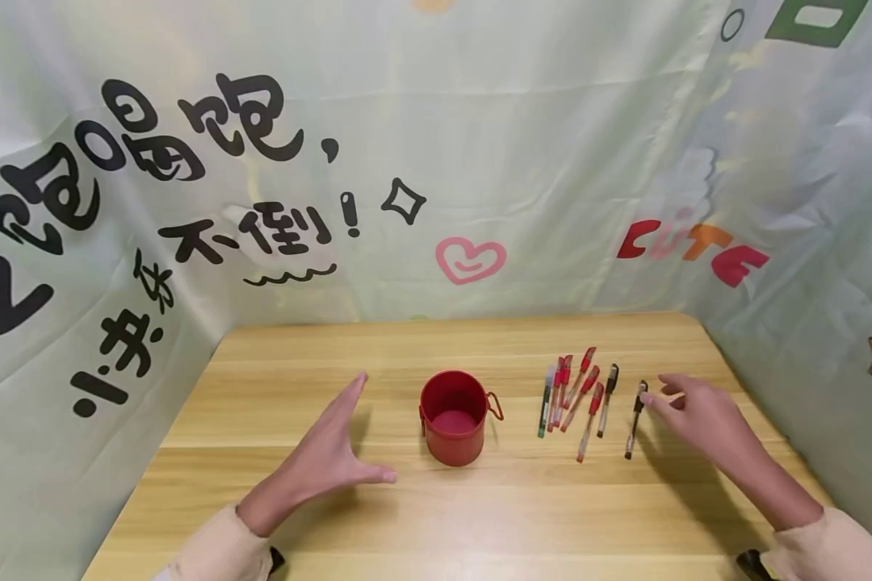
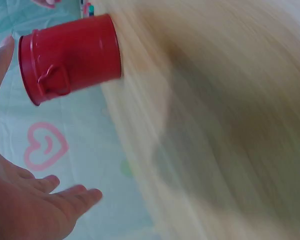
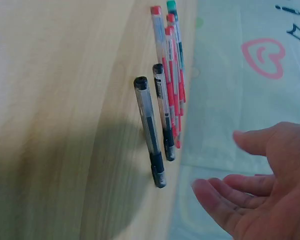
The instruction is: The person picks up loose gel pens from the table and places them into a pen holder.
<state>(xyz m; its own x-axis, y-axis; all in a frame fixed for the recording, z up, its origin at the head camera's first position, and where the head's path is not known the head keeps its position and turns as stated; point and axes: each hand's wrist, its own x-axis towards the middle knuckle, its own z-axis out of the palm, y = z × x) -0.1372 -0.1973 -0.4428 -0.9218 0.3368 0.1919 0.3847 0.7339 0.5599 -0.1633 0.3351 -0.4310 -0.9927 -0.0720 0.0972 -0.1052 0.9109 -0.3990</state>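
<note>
Nearest us at 8 o'clock from the red two-handled cup (image 1: 454,445), here's the left hand (image 1: 325,458), thumb spread wide of the fingers, released, holding nothing! Across at 3 o'clock, the right hand (image 1: 708,415), fingers loosely bent and just as free, a small gap before the pens in its wrist view. The cup stands upright on the wooden tabletop (image 1: 472,524), mouth up. Between it and the right hand, at 3 o'clock, lies the outermost black gel pen (image 1: 635,424), its cap towards 1 o'clock; the second black gel pen (image 1: 607,399) is near, then the red gel pens (image 1: 589,425) and the green-ended pen (image 1: 545,407). Good technique, I'd say: thumb and forefinger at mid-barrel, a light pinch, lift straight up, clear of the neighbour. And beyond, at 12 o'clock, the pink heart (image 1: 471,260) on the cloth backdrop (image 1: 538,161)
</note>
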